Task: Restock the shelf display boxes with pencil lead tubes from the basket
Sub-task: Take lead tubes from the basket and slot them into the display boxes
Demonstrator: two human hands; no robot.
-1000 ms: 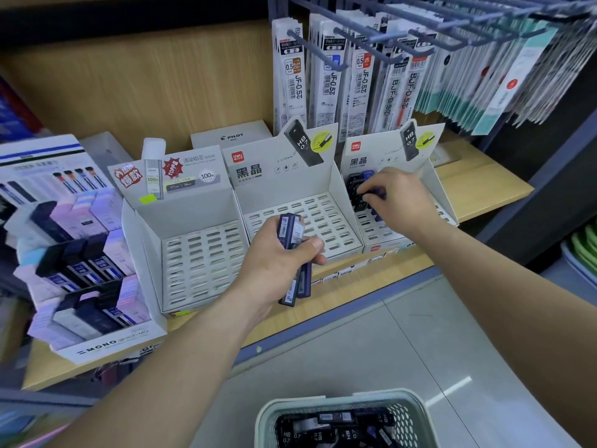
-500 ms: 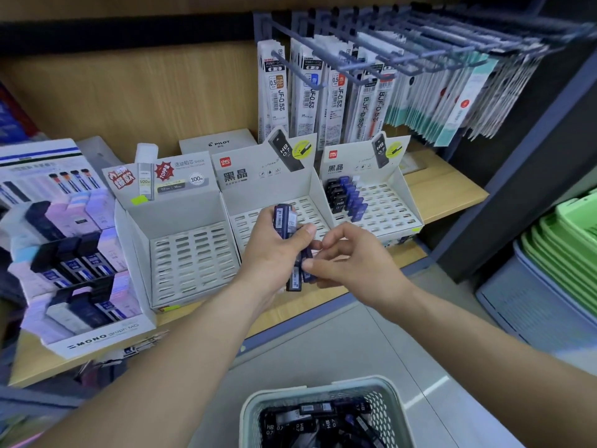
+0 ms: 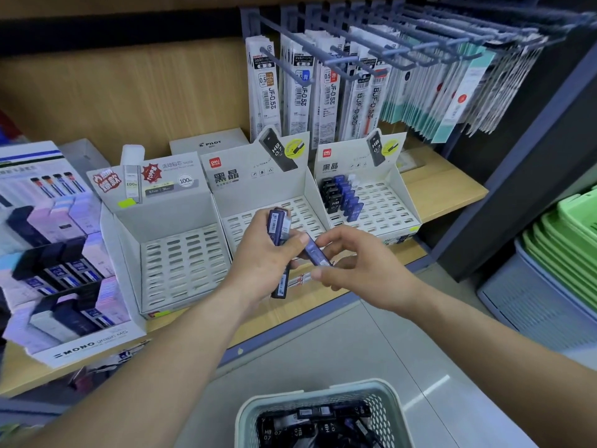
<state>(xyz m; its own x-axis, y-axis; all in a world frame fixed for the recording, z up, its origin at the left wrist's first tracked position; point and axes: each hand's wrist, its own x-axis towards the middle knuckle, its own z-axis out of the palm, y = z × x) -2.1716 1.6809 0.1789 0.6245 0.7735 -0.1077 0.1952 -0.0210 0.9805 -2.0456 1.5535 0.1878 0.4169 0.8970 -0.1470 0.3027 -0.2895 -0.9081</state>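
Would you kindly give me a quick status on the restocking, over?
Left hand grips tube bundle; right hand pinches one blue tube. Right display box part-filled. Nothing blocking its free slots.

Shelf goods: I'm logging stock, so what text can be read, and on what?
"PILOT": white box at the back
"HB 0.7": middle display box
"MONO graph MG": left display stand
"JF-0.5": hanging refill packs
"HB 0.7": tubes in the basket
Barcodes, small print: too blurred.
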